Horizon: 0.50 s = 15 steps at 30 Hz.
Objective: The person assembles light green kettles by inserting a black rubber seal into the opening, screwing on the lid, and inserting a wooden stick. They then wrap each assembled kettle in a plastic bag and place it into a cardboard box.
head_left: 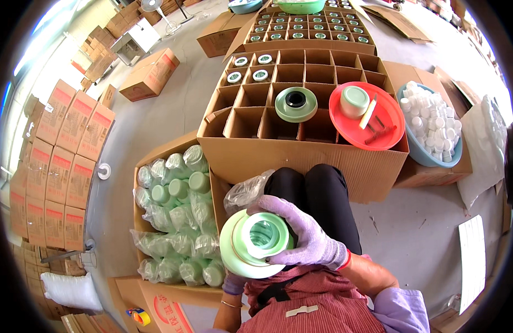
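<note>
In front of my lap is a pale green thermos flask (239, 250), its round mouth turned up and a shiny glass liner showing inside. My right hand (312, 241), in a lilac glove, is closed around the mouth, with the thumb on the near side and the fingers over the far side. Below the flask my left hand (233, 284), also gloved, holds it from underneath; its fingers are mostly hidden by the flask. Crumpled clear plastic (248, 191) lies just beyond the flask, by my knee.
Ahead, a divided carton (289, 150) carries a green lid-like part (296, 104) and a red basin (373, 141). To the left, another carton (135, 211) holds bagged green flasks. A blue basin (431, 158) of white caps stands right; stacked boxes (59, 166) stand far left.
</note>
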Tool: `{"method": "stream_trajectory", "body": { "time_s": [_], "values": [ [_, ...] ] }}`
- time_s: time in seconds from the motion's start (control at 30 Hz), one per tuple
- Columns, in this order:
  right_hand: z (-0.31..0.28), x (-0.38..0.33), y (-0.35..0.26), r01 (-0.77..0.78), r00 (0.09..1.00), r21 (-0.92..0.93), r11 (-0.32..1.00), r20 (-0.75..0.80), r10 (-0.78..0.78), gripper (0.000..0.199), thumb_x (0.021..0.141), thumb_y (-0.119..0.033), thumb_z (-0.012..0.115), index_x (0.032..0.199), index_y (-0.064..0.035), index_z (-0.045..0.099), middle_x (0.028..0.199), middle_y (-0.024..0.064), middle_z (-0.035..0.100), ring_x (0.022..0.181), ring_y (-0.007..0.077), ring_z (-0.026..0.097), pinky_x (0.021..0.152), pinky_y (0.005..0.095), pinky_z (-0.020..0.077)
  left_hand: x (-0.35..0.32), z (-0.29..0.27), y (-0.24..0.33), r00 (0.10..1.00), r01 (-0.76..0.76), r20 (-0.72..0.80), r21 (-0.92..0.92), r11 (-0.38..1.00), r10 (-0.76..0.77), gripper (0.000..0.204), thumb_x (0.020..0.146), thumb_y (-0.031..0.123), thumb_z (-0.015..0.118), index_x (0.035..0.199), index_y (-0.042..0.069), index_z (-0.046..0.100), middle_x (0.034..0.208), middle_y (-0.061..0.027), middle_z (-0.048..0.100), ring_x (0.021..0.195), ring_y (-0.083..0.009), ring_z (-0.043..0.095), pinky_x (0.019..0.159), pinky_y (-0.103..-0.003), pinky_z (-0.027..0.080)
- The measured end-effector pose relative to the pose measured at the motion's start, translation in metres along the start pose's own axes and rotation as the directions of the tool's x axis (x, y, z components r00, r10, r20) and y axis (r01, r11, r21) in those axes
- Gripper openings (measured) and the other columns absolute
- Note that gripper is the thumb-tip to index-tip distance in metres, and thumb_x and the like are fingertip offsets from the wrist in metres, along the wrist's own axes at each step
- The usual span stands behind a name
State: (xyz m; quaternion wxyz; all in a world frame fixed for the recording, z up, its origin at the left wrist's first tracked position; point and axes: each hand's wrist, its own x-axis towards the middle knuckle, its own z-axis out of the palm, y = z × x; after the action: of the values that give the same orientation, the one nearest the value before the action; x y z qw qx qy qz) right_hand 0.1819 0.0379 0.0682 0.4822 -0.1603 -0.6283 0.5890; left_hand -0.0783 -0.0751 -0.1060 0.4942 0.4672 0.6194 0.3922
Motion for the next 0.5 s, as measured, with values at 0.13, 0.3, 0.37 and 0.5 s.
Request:
{"method": "stream_trajectory", "body": {
  "time_s": [0.13, 0.3, 0.37, 0.5],
  "values": [
    [-0.007, 0.006, -0.006, 0.004, 1.0, 0.01, 1.0, -0.014, -0.004, 0.091, 0.078, -0.024, 0.084, 0.15, -0.0015, 0.034, 0.139, 0.0161, 0.048, 0.127, 0.0317, 0.049, 0.109, 0.0393, 0.0376, 0.008, 0.005, 0.002, 0.999, 0.033, 0.005, -0.029, 0.999, -0.033, 0.059, 0.08, 0.02, 0.077, 0.132, 0.001, 0.056, 0.127, -0.0148, 0.059, 0.116, -0.0272, 0.06, 0.098, -0.037, 0.05],
    [-0.013, 0.011, -0.023, 0.047, 0.997, -0.19, 0.981, -0.052, -0.058, 0.094, 0.075, -0.023, 0.085, 0.151, -0.0015, 0.034, 0.136, 0.0149, 0.049, 0.125, 0.0302, 0.048, 0.109, 0.0383, 0.036, 0.02, 0.003, 0.017, 0.999, 0.054, -0.006, -0.059, 0.997, -0.054, 0.061, 0.078, 0.022, 0.078, 0.131, 0.0, 0.056, 0.127, -0.0152, 0.058, 0.116, -0.0286, 0.06, 0.098, -0.038, 0.05],
    [-0.011, 0.005, -0.017, 0.089, 0.983, -0.284, 0.955, -0.13, -0.13, 0.096, 0.072, -0.038, 0.085, 0.145, 0.0033, 0.039, 0.132, 0.0168, 0.049, 0.123, 0.0304, 0.049, 0.107, 0.0394, 0.037, 0.031, -0.005, 0.039, 0.999, 0.02, -0.033, -0.064, 0.998, -0.023, 0.062, 0.077, 0.022, 0.079, 0.131, 0.0, 0.056, 0.127, -0.0154, 0.058, 0.115, -0.0292, 0.059, 0.098, -0.038, 0.05],
    [-0.034, -0.032, -0.015, -0.01, 0.976, -0.577, 0.817, -0.185, -0.119, 0.085, 0.077, -0.03, 0.084, 0.142, 0.0055, 0.042, 0.132, 0.0233, 0.048, 0.12, 0.0353, 0.052, 0.103, 0.0415, 0.0442, 0.071, -0.029, 0.145, 0.981, -0.195, 0.012, 0.034, 0.98, 0.194, 0.065, 0.075, 0.024, 0.08, 0.13, 0.0, 0.056, 0.126, -0.0158, 0.057, 0.115, -0.0303, 0.059, 0.098, -0.038, 0.05]
  ]
}}
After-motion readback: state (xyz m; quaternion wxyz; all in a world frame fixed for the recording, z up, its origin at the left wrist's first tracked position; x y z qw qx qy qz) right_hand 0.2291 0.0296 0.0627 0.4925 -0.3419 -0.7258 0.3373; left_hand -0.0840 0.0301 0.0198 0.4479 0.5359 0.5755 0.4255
